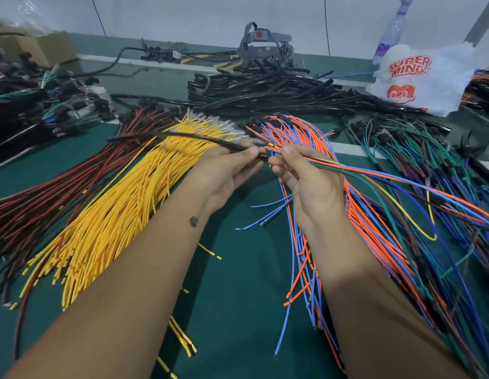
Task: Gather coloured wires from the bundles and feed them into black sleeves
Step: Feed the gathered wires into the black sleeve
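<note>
Green counter [238, 269] strewn with wire bundles; my left hand [229, 170] pinches a black sleeve [183, 135], right hand [300, 173] grips gathered coloured wires [374, 173] at its mouth.

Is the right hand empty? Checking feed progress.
No, the right hand pinches a mixed wire bunch at the sleeve.

I see one black sleeve [183, 135] held above the table, its open end meeting the tips of a gathered bunch of wires [347, 170], orange, blue, green and yellow. Yellow bundle [115, 209] lies left, orange-blue bundle [306, 138] right, spare black sleeves [265, 91] behind.
</note>
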Tool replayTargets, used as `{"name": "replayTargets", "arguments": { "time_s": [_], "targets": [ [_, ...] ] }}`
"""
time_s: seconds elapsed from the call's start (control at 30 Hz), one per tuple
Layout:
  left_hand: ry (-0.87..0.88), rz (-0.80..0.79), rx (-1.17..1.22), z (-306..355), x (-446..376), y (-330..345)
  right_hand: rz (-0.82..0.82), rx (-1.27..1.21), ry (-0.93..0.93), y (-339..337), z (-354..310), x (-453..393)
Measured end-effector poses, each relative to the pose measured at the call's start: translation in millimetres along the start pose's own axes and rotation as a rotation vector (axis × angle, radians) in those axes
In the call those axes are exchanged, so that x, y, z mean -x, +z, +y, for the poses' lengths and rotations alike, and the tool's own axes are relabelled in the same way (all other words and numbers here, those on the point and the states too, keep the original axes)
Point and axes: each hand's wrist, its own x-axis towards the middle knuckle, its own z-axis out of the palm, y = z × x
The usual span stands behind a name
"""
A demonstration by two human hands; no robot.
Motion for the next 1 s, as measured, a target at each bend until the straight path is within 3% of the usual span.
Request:
{"name": "replayTargets", "arguments": {
  "time_s": [0.3, 0.5, 0.73, 0.87, 1.0],
  "targets": [
    [-0.014, 0.054, 0.223, 5.6, -2.0, 0.3, -0.013, -0.036, 0.021, 1.0, -1.2, -0.7],
    [-0.009, -0.023, 0.195, 3.1, -1.7, 2.8, 0.013, -0.002, 0.009, 1.5, -0.4, 0.2],
    [0.044, 0.02, 0.17, -1.8, -0.1, 8.0, 0.114, 0.222, -0.091, 3.8, 1.4, 0.7],
    [0.099, 0.042, 0.12, -5.0, 0.6, 9.0, 0.019, 0.493, 0.069, 0.4, 1.6, 0.5],
    [0.111, 0.042, 0.106, -5.3, 0.0, 7.6, 0.028, 0.463, 0.139, 2.3, -1.9, 0.5]
  ]
}}
